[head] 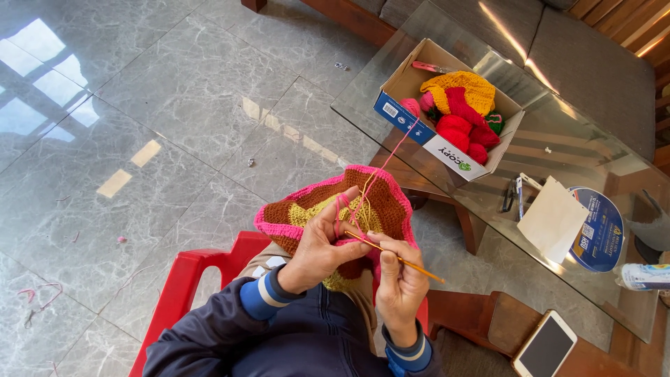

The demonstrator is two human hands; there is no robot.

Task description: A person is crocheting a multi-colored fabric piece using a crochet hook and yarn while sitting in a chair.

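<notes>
My left hand (319, 244) grips the edge of a round crocheted piece (391, 209) in brown, mustard and pink, with pink yarn (394, 155) looped over its fingers. My right hand (399, 279) holds a thin orange crochet hook (412, 264), its tip pushed into the work just beside the left thumb. The pink strand runs up from my hands to an open cardboard box (412, 122) on the glass table. The piece rests over my lap.
The box holds red, pink and yellow yarn items (464, 105). On the glass table (377, 77) lie a white card (555, 218), a round blue fan (604, 230) and pens. A phone (546, 345) lies lower right. A red plastic chair (188, 279) is under me; yarn scraps dot the marble floor.
</notes>
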